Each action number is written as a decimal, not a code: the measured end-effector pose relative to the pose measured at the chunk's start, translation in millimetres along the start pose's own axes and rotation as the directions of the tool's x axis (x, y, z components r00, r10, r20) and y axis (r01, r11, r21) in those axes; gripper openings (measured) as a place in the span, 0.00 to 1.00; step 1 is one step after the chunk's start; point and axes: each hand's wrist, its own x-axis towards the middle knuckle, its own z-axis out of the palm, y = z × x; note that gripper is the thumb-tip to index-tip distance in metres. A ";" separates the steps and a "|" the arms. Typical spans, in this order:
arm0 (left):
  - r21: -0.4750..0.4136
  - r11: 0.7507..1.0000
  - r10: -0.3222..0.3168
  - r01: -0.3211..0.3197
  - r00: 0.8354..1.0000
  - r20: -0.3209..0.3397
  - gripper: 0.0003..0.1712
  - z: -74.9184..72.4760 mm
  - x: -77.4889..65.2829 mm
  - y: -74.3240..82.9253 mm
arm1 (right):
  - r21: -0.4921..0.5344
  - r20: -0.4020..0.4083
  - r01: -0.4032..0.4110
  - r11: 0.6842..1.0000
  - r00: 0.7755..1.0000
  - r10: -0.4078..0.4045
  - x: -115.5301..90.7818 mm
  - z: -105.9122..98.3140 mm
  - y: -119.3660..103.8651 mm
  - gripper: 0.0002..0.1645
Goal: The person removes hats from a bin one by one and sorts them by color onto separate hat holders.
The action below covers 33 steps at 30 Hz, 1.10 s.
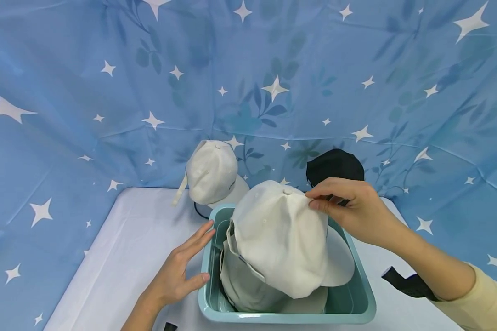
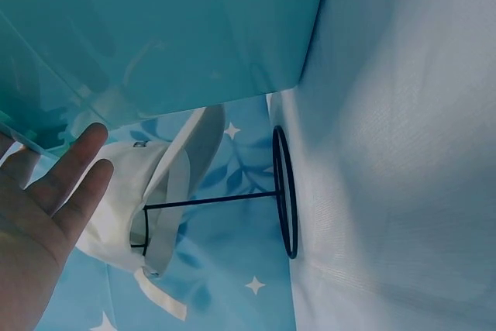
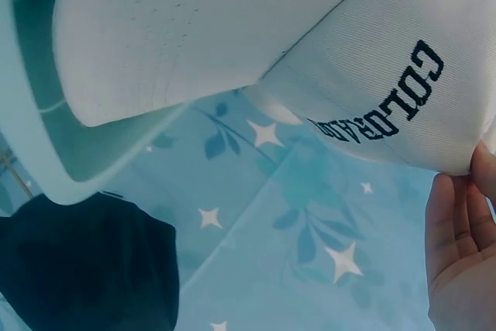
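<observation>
My right hand (image 1: 356, 209) pinches the crown of a white baseball cap (image 1: 279, 239) between thumb and fingers, over a teal plastic basin (image 1: 366, 303). Dark "COLORADO" lettering marks its front in the right wrist view, where the hand (image 3: 469, 246) grips the crown's edge. Beneath it in the basin lies a pale grey-green cap (image 1: 248, 280), partly hidden. My left hand (image 1: 176, 271) rests at the basin's left rim, fingers spread and nearly straight. In the left wrist view, that hand (image 2: 39, 230) reaches up beside the basin's wall (image 2: 194, 29).
Behind the basin on the left, another white cap (image 1: 213, 172) sits on a black wire stand (image 2: 283, 191). A black cap (image 1: 335, 166) stands back right. The white-covered table (image 1: 137, 220) meets a blue star-patterned cloth backdrop (image 1: 248, 69).
</observation>
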 end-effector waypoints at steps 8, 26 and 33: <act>-0.006 1.000 -0.012 0.012 1.000 0.007 0.46 0.3 -0.8 -1.4 | 0.002 -0.017 0.009 1.000 1.000 -0.009 14.5 -3.9 -0.8 0.25; -0.003 1.000 -0.020 0.020 1.000 0.007 0.45 0.4 -1.3 -2.7 | -0.050 -0.108 -0.116 0.992 0.988 0.111 50.9 -0.5 12.0 0.14; -0.004 1.000 -0.022 0.022 1.000 0.009 0.45 0.3 -0.9 -2.4 | -0.027 -0.134 -0.170 0.985 0.977 0.165 67.0 2.4 20.5 0.12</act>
